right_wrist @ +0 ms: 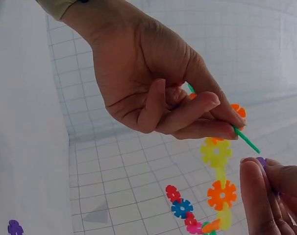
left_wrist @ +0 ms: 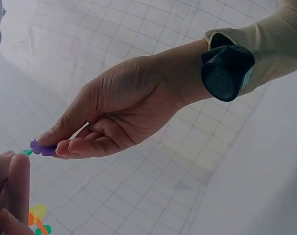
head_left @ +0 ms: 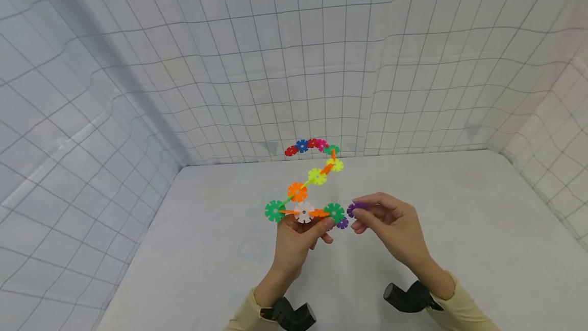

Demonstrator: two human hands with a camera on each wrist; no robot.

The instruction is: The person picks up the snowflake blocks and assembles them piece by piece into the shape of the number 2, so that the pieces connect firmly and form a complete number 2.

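Note:
My left hand [head_left: 294, 244] pinches a green snowflake disc [head_left: 334, 213] at the near end of a chain of slotted plastic discs. From there the chain runs through orange and white discs to another green disc [head_left: 275, 211], then zigzags up to a red end disc [head_left: 291, 150]. Just right of it, my right hand [head_left: 395, 226] pinches a purple snowflake disc [head_left: 357, 209] between thumb and fingers. In the right wrist view the green disc [right_wrist: 247, 140] appears edge-on, close to the purple one [right_wrist: 261, 161]; a small gap separates them.
A second purple disc [head_left: 342, 223] shows just below the held green one. The right wrist view has a purple disc [right_wrist: 14, 227] apart on the white surface. White table [head_left: 193, 249] lies beneath, with grid-patterned cloth walls [head_left: 294, 65] behind and at both sides.

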